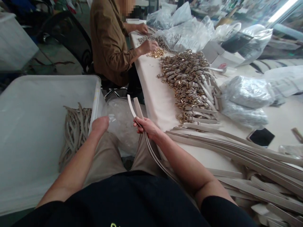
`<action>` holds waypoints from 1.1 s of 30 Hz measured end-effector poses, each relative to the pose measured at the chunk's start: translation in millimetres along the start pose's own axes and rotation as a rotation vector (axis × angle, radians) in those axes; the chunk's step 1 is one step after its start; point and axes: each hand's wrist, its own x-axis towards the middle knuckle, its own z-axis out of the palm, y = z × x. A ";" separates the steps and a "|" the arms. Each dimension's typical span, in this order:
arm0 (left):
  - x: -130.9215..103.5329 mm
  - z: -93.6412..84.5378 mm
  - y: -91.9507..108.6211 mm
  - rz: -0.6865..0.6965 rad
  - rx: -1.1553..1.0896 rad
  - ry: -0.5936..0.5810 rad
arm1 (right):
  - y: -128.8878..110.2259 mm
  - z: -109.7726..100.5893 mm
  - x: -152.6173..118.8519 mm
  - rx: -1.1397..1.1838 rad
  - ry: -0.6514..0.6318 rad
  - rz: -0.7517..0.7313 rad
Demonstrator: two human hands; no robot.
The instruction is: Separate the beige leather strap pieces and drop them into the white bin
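Note:
Two or so long beige belt straps (132, 106) are pinched in my right hand (148, 127), above my lap. Their short ends point up past the fingers, while the long parts hang down under my right forearm. My left hand (100, 124) is closed in a fist at the rim of a white plastic bin (97, 91). A crumpled clear plastic bag (123, 119) lies right beside that fist. Whether the fingers hold part of it, I cannot tell. Inside the bin, a pile of beige straps (77, 129) rests against the near right wall.
On the table (153, 104) to my right lie a heap of buckled straps (187, 82), long loose straps (224, 145), wrapped plastic packets (251, 91) and a dark phone-like slab (261, 137). Across the corner, a co-worker in a brown top (109, 41) handles small gold metal pieces (156, 53).

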 end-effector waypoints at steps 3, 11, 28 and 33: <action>-2.2 -34.9 2.1 0.054 -0.114 0.111 | -1.3 1.4 -0.4 0.009 0.003 -0.014; 8.8 -62.2 30.0 0.089 -0.638 0.256 | -3.4 1.3 -3.2 0.039 -0.001 -0.069; 29.3 -67.7 41.2 0.135 -0.763 0.149 | -5.0 -1.3 -2.6 0.050 0.043 -0.098; 7.5 -94.2 44.0 0.329 -0.865 -0.040 | -4.0 -0.3 7.2 0.008 0.049 -0.120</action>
